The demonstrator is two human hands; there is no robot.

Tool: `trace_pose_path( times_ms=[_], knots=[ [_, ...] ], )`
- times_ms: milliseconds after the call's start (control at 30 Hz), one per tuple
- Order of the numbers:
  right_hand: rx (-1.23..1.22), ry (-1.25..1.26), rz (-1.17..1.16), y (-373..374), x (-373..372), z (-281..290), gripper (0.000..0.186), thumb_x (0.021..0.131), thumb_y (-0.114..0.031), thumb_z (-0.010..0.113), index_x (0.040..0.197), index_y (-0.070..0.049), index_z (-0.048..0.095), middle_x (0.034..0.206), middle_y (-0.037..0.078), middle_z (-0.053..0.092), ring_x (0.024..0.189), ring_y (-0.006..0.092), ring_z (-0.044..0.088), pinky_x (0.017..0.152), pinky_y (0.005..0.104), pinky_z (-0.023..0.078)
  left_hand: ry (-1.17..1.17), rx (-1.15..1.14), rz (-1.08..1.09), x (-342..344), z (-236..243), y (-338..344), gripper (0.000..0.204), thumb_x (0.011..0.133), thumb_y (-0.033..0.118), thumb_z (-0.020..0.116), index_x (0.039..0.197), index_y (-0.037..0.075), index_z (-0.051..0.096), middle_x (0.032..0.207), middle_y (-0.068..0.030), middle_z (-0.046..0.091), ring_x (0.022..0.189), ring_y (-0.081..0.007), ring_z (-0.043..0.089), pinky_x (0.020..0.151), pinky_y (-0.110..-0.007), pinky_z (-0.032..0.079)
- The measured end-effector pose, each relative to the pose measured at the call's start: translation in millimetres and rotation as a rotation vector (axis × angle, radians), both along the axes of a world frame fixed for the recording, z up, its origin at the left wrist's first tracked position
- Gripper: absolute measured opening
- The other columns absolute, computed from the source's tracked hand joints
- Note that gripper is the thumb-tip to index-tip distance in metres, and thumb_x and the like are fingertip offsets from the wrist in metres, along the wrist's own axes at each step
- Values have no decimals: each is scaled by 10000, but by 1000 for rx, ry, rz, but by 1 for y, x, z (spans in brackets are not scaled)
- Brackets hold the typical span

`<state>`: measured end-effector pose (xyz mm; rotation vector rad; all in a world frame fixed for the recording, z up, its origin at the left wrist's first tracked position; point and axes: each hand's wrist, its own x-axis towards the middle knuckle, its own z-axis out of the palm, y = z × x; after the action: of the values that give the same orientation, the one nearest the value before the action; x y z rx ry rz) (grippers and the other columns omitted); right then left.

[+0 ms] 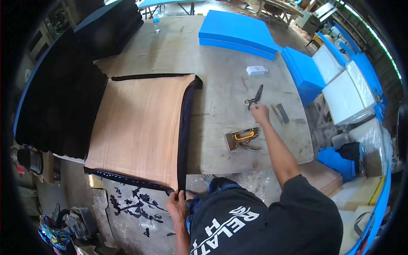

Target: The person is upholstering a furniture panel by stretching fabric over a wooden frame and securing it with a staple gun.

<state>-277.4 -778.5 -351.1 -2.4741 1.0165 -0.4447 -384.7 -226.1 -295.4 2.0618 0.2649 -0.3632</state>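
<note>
A plywood panel (pixel 138 127) lies on the worktable with black fabric (pixel 184 140) folded over its edges. A line of bright staples shows along the fabric at its near edge. My left hand (pixel 177 206) is closed at the panel's near right corner, pinching the black fabric there. On the table to the right, my right hand (pixel 260 114) is closed at the handles of dark scissors (pixel 258 94), whose blades point away from me. A staple gun (pixel 242 139) with a yellow-orange grip lies just nearer to me. Several strips of staples (pixel 280 114) rest to the right of my right hand.
Black-covered panels (pixel 59 93) are stacked at the left. Blue foam slabs (pixel 236 34) lie at the back, near a small white box (pixel 256 70) and a plastic bottle (pixel 157 23). White wrapped blocks (pixel 350 91) stand right of the worktable (pixel 212 161). Black scraps (pixel 138 206) litter the floor.
</note>
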Motion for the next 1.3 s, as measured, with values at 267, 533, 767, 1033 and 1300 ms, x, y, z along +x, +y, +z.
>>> trace_pose_path(
  times_ms=[267,533,767,1033,1300],
  knots=[
    [-32,423,-14,-66,61,-43,578,857,-542,777,920,32,779,941,204,783,810,349,768,695,474,594,-166,180,121,-18,-1,-20,381,893,243,832,1120,-12,663,1014,-253,758,984,-404,749,843,-458,568],
    [1357,-256,84,-70,45,2,151,964,-204,646,990,-59,676,755,16,615,536,66,495,434,219,341,-83,-31,462,-23,-14,-24,207,934,171,804,995,-9,723,841,-115,748,767,-176,691,730,-345,540],
    [763,197,1015,90,71,102,108,972,-140,643,1043,-67,679,862,15,644,606,60,512,507,238,400,-186,-93,503,-21,-20,-32,175,948,126,775,1045,-15,742,873,-87,751,815,-141,687,750,-325,547],
    [-273,374,2160,239,144,179,267,809,-213,814,942,-63,638,954,142,671,979,379,649,850,482,524,-208,106,521,-23,-14,-39,163,935,109,767,1027,-23,745,921,-167,746,805,-241,719,746,-357,554],
    [-556,405,2608,334,201,150,324,827,-255,817,1036,-88,634,981,96,694,1001,329,668,878,461,544,-275,264,553,-24,1,-57,128,890,118,774,989,39,758,918,-118,705,885,-347,685,787,-449,509]
  ],
)
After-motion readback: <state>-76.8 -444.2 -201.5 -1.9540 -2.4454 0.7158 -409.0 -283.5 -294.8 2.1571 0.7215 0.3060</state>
